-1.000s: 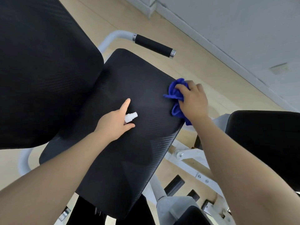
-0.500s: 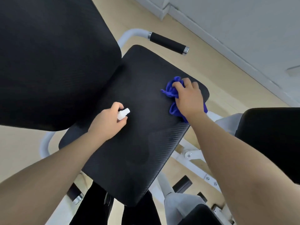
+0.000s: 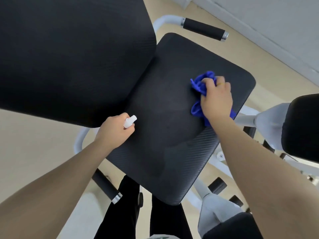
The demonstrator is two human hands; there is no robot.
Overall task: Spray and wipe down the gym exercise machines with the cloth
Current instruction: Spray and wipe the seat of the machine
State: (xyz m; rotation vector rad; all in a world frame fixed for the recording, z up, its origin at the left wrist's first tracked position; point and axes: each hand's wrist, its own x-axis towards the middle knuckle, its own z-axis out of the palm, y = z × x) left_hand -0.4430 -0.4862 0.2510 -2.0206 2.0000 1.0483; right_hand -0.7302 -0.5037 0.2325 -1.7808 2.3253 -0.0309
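The cloth [image 3: 201, 94] is deep blue and crumpled, and it lies on the right part of the black seat pad [image 3: 169, 128], near its right edge. Its long axis runs from the far side of the pad toward me, with folds coming out above and below my right hand [image 3: 216, 99]. My right fingers are curled over the cloth and press it onto the pad. My left hand [image 3: 114, 131] is at the left edge of the same pad, fingers closed around a small white spray bottle [image 3: 129, 121]; its nozzle points up and to the right, toward the cloth. The black back pad [image 3: 72, 54] is to the left, and a black handle [image 3: 204, 29] is beyond the seat.
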